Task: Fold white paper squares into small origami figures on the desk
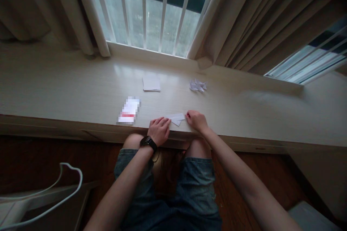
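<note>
A folded strip of white paper (177, 117) lies near the front edge of the sill, with a pointed flap showing on its near side. The fingers of my left hand (159, 130) are together over its left end and hold it against the surface; that end is partly covered. My right hand (197, 120) rests curled at the paper's right end, its fingertips tucked in, and no object shows in it. Farther back sit a stack of white paper sheets (151, 83) and, to the right, a cluster of small folded paper pieces (197, 85).
A blurred-out bright rectangular item (129, 110) lies left of my left hand. The pale wooden sill (67, 83) runs under a barred window (151, 11) between curtains (235, 18). A white cable (80, 177) loops at the lower left.
</note>
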`<state>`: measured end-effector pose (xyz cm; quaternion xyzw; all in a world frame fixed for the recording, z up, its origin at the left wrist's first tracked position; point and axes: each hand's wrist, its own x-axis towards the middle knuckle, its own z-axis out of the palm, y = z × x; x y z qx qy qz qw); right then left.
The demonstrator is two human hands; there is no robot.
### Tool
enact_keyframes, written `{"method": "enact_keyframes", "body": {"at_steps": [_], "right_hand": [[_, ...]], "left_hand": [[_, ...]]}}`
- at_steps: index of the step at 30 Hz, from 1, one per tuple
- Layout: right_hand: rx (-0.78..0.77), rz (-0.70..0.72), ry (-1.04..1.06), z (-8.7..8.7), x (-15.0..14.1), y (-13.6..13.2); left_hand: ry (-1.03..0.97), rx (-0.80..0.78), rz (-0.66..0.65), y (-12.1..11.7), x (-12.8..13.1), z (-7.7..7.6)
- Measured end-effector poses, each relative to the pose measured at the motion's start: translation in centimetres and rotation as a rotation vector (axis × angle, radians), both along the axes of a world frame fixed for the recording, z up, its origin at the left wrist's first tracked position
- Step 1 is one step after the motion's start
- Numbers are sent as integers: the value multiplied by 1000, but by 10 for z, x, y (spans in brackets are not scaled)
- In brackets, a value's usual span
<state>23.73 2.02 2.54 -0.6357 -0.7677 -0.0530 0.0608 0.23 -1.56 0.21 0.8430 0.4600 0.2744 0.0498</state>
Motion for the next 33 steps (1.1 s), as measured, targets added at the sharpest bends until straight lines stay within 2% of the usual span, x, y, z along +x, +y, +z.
{"method": "enact_keyframes", "body": {"at_steps": [2,4,9,20,23,26,29,31,33], "right_hand": [[136,28,141,-8,-7,-7],[198,109,230,-17,-17,-15],[130,285,241,-32,-32,-37],[193,400,287,-44,-34,-61],[240,322,386,-39,-33,-61],[297,69,653,-29,-38,-56],[232,-137,1113,-14,-50,-48],[100,-179,1492,-5,-60,-43],[-43,-170,1779,4,-68,-41]], "left_hand": [[14,9,2,0,0,0],[21,15,2,-1,0,0],[9,24,-1,-1,2,-1],[-64,1,-64,-2,-2,-4],[-136,-4,-51,-1,-3,-7],[-235,-24,7,4,-4,-11],[-367,-84,50,11,-3,-10],[-507,-182,42,17,0,-6],[-715,-370,-3,22,4,2]]}}
